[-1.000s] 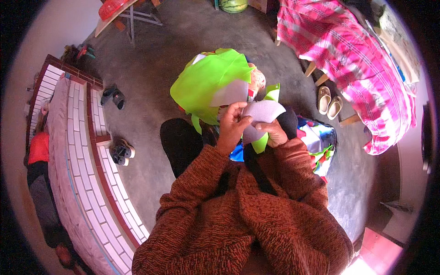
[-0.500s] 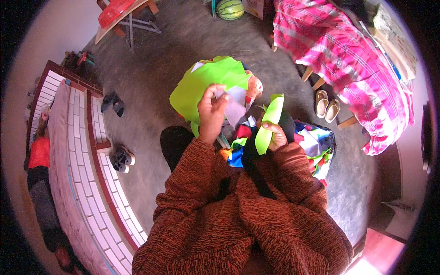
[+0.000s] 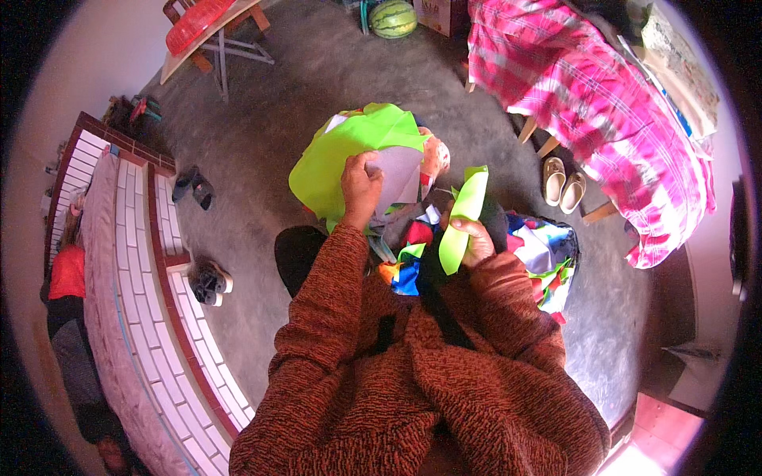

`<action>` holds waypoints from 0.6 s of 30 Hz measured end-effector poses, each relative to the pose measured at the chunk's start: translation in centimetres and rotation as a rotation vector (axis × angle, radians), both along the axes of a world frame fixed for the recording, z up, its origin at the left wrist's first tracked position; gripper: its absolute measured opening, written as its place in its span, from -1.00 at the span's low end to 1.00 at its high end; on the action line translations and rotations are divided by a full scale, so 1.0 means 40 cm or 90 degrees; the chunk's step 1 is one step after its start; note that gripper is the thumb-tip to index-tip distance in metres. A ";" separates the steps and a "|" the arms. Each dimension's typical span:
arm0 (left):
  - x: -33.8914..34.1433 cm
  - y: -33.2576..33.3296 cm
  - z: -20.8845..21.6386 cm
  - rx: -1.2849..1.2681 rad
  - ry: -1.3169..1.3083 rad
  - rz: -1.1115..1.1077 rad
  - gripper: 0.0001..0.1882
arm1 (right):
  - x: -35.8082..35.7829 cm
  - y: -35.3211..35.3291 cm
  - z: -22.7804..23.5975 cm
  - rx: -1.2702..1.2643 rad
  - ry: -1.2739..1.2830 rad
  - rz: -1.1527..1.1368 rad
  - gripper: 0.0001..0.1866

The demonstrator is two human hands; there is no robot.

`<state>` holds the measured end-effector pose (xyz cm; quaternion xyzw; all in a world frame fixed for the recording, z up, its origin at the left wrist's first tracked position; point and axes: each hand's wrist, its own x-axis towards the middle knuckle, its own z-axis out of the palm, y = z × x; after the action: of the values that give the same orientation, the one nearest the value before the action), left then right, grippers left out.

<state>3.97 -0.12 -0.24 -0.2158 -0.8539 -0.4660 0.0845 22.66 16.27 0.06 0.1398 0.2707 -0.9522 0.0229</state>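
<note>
A lime-green strip of cloth (image 3: 468, 208) stands up from my right hand (image 3: 479, 240), whose fingers and thumb are closed round its lower part. My left hand (image 3: 361, 190) is at a pile in front of my knees, fingers bent over the edge of a pale grey, thin sheet (image 3: 399, 168). Beneath and beside that sheet spreads a larger lime-green cloth (image 3: 317, 170). A patterned pinkish bundle (image 3: 434, 155) shows at the pile's right edge. Between my legs lie blue, red and orange scraps (image 3: 406, 274). The left fingertips are partly hidden.
At my right is a container of colourful scraps (image 3: 544, 250). Beige shoes (image 3: 563, 186) stand by a pink plaid-covered piece of furniture (image 3: 556, 87). Dark shoes (image 3: 209, 283) and slippers (image 3: 194, 187) lie along the white-brick ledge (image 3: 139, 270). A watermelon (image 3: 393, 19) sits at the back.
My left hand has moved down and slightly left, and the pale sheet, held up before, now lies flatter across the pile. My right hand keeps the green strip almost in place.
</note>
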 end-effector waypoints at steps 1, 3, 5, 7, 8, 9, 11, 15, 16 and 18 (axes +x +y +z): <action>0.010 0.002 0.008 -0.014 0.015 0.000 -0.62 | 0.003 -0.001 0.010 -0.003 0.000 -0.005 -0.50; 0.025 0.002 0.026 -0.050 0.058 0.009 -0.59 | 0.001 -0.009 0.030 -0.010 0.000 -0.016 -0.49; 0.046 0.002 0.045 -0.092 0.108 0.015 -0.56 | -0.003 -0.008 0.007 0.034 0.050 -0.017 -0.50; 0.086 -0.001 0.075 -0.090 0.165 0.045 -0.55 | -0.006 -0.004 -0.012 0.034 0.097 -0.004 -0.51; 0.109 -0.002 0.099 -0.089 0.194 0.063 -0.55 | -0.009 -0.004 -0.017 0.026 0.116 0.003 -0.52; 0.130 0.002 0.118 -0.033 0.213 0.042 -0.63 | -0.008 -0.003 -0.018 0.025 0.117 0.004 -0.53; 0.162 0.006 0.118 0.055 0.097 -0.043 -0.70 | -0.007 -0.007 0.010 0.034 0.114 0.016 -0.55; 0.247 0.049 0.110 0.204 -0.210 -0.189 -0.77 | -0.007 -0.010 0.002 0.088 0.120 0.011 -0.59; 0.266 0.056 0.116 0.194 -0.242 -0.221 -0.76 | -0.007 -0.015 -0.004 0.070 0.093 -0.005 -0.59; 0.287 0.065 0.102 0.157 -0.165 -0.247 -0.74 | -0.006 -0.025 -0.018 0.034 0.039 -0.038 -0.59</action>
<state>15.43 2.50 3.85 -0.3023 -0.7371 -0.5976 -0.0909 22.41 15.28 -0.66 0.1193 0.2926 -0.9486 -0.0175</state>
